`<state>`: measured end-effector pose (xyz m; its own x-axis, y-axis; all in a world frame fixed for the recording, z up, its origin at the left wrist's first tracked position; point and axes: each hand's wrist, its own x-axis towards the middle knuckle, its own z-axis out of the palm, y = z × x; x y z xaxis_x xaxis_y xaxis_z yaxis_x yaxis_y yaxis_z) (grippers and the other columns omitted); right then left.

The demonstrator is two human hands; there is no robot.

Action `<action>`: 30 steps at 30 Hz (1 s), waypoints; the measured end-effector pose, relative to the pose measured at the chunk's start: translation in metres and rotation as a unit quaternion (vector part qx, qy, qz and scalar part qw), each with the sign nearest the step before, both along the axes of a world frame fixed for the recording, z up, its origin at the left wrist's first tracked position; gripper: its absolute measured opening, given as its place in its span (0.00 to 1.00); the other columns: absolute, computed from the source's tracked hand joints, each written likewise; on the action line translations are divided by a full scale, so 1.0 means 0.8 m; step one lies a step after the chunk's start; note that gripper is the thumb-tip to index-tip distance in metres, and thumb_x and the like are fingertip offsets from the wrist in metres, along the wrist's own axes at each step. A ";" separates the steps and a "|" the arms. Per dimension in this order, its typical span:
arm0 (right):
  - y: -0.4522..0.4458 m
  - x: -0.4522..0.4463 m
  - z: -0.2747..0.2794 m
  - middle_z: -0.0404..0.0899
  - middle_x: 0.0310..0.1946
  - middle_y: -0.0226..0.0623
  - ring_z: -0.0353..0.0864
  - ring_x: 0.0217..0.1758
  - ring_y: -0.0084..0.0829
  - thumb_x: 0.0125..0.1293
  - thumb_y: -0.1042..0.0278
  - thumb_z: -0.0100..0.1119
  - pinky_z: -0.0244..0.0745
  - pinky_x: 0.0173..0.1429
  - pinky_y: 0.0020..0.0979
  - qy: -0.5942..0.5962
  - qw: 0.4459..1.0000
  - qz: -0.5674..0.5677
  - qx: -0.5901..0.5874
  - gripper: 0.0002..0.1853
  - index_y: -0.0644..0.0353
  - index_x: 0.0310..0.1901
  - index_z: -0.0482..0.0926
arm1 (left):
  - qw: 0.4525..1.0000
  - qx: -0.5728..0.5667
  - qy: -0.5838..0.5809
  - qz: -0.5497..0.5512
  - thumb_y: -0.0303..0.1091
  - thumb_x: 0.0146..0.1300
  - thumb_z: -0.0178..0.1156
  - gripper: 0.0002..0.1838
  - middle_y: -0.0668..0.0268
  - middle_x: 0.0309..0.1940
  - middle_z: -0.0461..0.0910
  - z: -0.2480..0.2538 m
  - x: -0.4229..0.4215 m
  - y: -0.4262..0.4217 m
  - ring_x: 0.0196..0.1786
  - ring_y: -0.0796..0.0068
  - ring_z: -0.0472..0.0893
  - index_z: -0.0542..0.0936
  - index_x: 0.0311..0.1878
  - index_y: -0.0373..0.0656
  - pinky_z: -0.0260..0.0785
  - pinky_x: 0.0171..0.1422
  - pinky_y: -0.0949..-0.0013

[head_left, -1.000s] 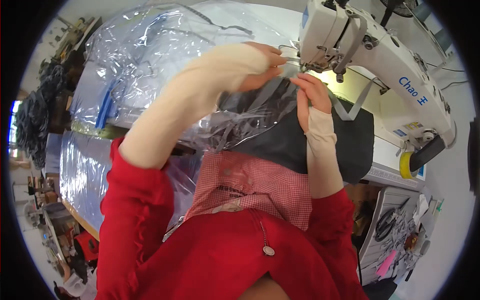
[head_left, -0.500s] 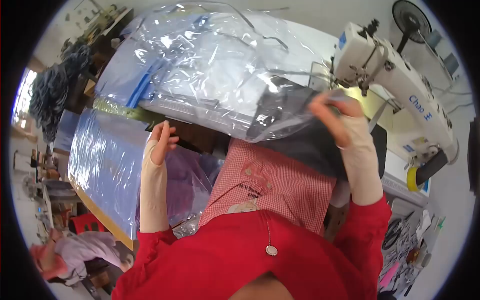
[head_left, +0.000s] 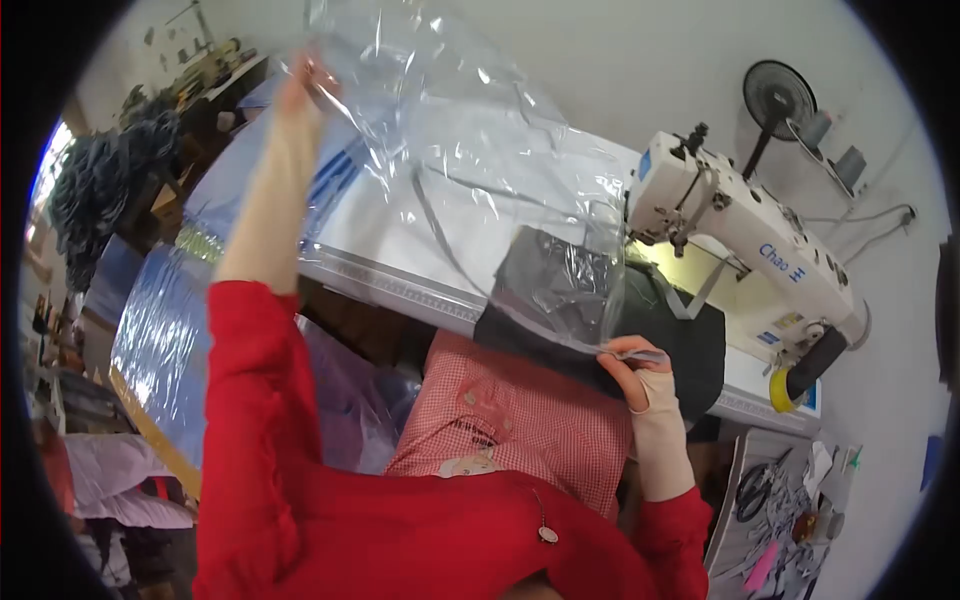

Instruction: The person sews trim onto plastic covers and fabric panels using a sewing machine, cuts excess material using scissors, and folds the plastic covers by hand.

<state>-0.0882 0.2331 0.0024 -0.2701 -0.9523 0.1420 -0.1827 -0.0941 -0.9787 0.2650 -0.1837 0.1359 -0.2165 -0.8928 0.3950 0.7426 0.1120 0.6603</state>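
A large clear plastic sheet with grey strip along it stretches over the white sewing table. My left hand, somewhat blurred, is raised at the far left, closed on the sheet's edge. Close to my lap, my right hand pinches the sheet's near right edge, where the grey strip runs between thumb and fingers. Dark grey fabric lies under the sheet and over the table's front edge, beside my right hand. The white sewing machine stands right of the sheet.
A stack of plastic-covered blue material lies on the left. Behind the machine stand a black fan and thread cones. Scissors lie among scraps at lower right. A person's pale clothing shows at lower left.
My left hand has gone from empty beside the stack up to the far left, taking hold of the plastic sheet. My right hand has come down towards my lap; the sheet is lifted and spread.
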 end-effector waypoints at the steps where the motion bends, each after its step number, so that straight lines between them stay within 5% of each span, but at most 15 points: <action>1: 0.000 0.005 -0.001 0.81 0.30 0.31 0.77 0.33 0.19 0.53 0.76 0.64 0.69 0.43 0.23 0.007 1.000 -0.011 -0.016 0.05 0.62 0.33 0.80 | 0.976 -0.200 -0.044 -0.070 0.46 0.63 0.57 0.13 0.73 0.28 0.71 0.053 0.002 0.031 0.32 0.81 0.70 0.74 0.40 0.48 0.63 0.38 0.75; 2: 0.001 0.008 -0.002 0.82 0.32 0.32 0.78 0.34 0.22 0.53 0.76 0.64 0.70 0.46 0.26 0.033 0.998 0.006 -0.052 0.06 0.62 0.33 0.80 | 0.966 -0.193 -0.055 0.165 0.51 0.62 0.56 0.15 0.73 0.27 0.70 0.103 -0.044 0.130 0.35 0.78 0.70 0.74 0.39 0.50 0.63 0.44 0.70; 3: 0.001 0.010 -0.002 0.83 0.34 0.33 0.79 0.36 0.24 0.52 0.77 0.65 0.70 0.50 0.29 0.059 0.994 0.022 -0.090 0.06 0.61 0.34 0.80 | 0.941 -0.273 -0.073 0.189 0.52 0.62 0.55 0.15 0.72 0.29 0.71 0.112 -0.044 0.151 0.38 0.76 0.69 0.75 0.41 0.52 0.62 0.49 0.66; 5: 0.002 0.011 -0.012 0.83 0.37 0.35 0.81 0.41 0.31 0.50 0.78 0.65 0.69 0.57 0.36 0.163 0.972 0.073 -0.153 0.08 0.59 0.34 0.80 | 0.967 -0.244 0.054 -0.041 0.48 0.65 0.52 0.14 0.70 0.32 0.72 0.101 -0.002 0.110 0.38 0.74 0.71 0.75 0.45 0.49 0.64 0.46 0.68; 6: 0.005 0.013 -0.023 0.83 0.37 0.35 0.81 0.43 0.32 0.49 0.78 0.65 0.69 0.57 0.38 0.216 0.956 0.080 -0.183 0.08 0.59 0.34 0.80 | 0.978 -0.136 0.082 0.136 0.47 0.67 0.51 0.16 0.70 0.35 0.73 0.076 -0.007 0.121 0.38 0.71 0.73 0.74 0.49 0.48 0.67 0.42 0.69; 7: 0.009 0.016 -0.031 0.82 0.36 0.35 0.81 0.42 0.35 0.48 0.79 0.65 0.69 0.58 0.40 0.220 0.954 0.072 -0.189 0.09 0.59 0.33 0.80 | 0.980 -0.136 0.012 -0.141 0.46 0.67 0.50 0.15 0.73 0.32 0.72 0.032 0.070 0.043 0.33 0.78 0.72 0.74 0.50 0.48 0.65 0.35 0.77; 8: 0.011 0.018 -0.034 0.82 0.36 0.35 0.81 0.42 0.35 0.48 0.79 0.65 0.69 0.58 0.40 0.216 0.957 0.057 -0.186 0.09 0.59 0.33 0.80 | 0.979 -0.141 -0.103 -0.109 0.45 0.68 0.50 0.15 0.75 0.26 0.70 -0.020 0.092 0.026 0.26 0.83 0.69 0.74 0.51 0.48 0.63 0.30 0.80; 10: 0.013 0.021 -0.036 0.81 0.36 0.36 0.81 0.44 0.35 0.46 0.80 0.67 0.72 0.55 0.38 0.287 0.932 0.049 -0.215 0.11 0.60 0.34 0.80 | 0.959 0.209 -0.162 0.103 0.44 0.68 0.50 0.14 0.75 0.19 0.66 -0.160 0.174 -0.013 0.20 0.81 0.65 0.74 0.49 0.47 0.61 0.23 0.76; 11: 0.016 0.023 -0.031 0.78 0.35 0.35 0.81 0.42 0.35 0.45 0.79 0.67 0.75 0.52 0.37 0.317 0.926 0.044 -0.202 0.12 0.59 0.34 0.80 | 0.950 0.184 -0.238 0.082 0.44 0.67 0.52 0.13 0.73 0.21 0.67 -0.246 0.247 -0.052 0.20 0.80 0.65 0.73 0.47 0.47 0.61 0.23 0.75; 13: 0.018 0.020 -0.040 0.78 0.35 0.34 0.81 0.42 0.33 0.45 0.79 0.67 0.75 0.52 0.37 0.341 0.920 0.034 -0.192 0.13 0.58 0.35 0.80 | 0.956 0.248 -0.077 0.135 0.43 0.65 0.54 0.13 0.70 0.23 0.70 -0.248 0.209 0.024 0.23 0.74 0.71 0.73 0.46 0.46 0.67 0.26 0.70; 17: 0.021 0.015 -0.044 0.79 0.35 0.31 0.81 0.41 0.29 0.45 0.79 0.67 0.73 0.53 0.35 0.399 0.897 0.028 -0.187 0.15 0.55 0.37 0.79 | 0.979 0.121 -0.121 0.112 0.42 0.63 0.55 0.17 0.57 0.41 0.76 -0.195 0.146 0.123 0.45 0.60 0.76 0.72 0.51 0.43 0.72 0.48 0.51; 19: 0.020 0.012 -0.037 0.79 0.35 0.30 0.81 0.41 0.28 0.45 0.79 0.67 0.73 0.53 0.35 0.402 0.896 0.033 -0.185 0.15 0.55 0.36 0.79 | 0.962 0.231 -0.132 -0.066 0.39 0.63 0.56 0.21 0.55 0.49 0.74 -0.193 0.164 0.120 0.48 0.61 0.74 0.70 0.56 0.41 0.70 0.54 0.53; 24: 0.029 0.002 -0.021 0.79 0.35 0.27 0.81 0.42 0.27 0.45 0.78 0.68 0.71 0.54 0.35 0.400 0.898 0.048 -0.177 0.14 0.55 0.36 0.79 | 0.963 0.161 -0.210 0.047 0.27 0.64 0.53 0.24 0.58 0.51 0.74 -0.245 0.208 0.073 0.41 0.76 0.77 0.63 0.63 0.44 0.74 0.43 0.80; 26: 0.035 -0.005 -0.023 0.78 0.35 0.31 0.80 0.42 0.30 0.47 0.80 0.61 0.72 0.55 0.36 0.381 0.902 0.074 -0.188 0.13 0.59 0.38 0.79 | 0.971 0.147 -0.133 0.136 0.24 0.66 0.49 0.23 0.60 0.49 0.74 -0.225 0.178 0.085 0.38 0.78 0.76 0.62 0.64 0.47 0.74 0.41 0.79; 30: 0.038 -0.009 -0.023 0.78 0.35 0.31 0.81 0.42 0.30 0.48 0.79 0.62 0.72 0.54 0.35 0.381 0.902 0.073 -0.191 0.12 0.59 0.37 0.79 | 0.992 0.052 -0.076 0.083 0.26 0.68 0.48 0.23 0.63 0.48 0.74 -0.209 0.146 0.104 0.34 0.80 0.71 0.61 0.65 0.49 0.68 0.38 0.78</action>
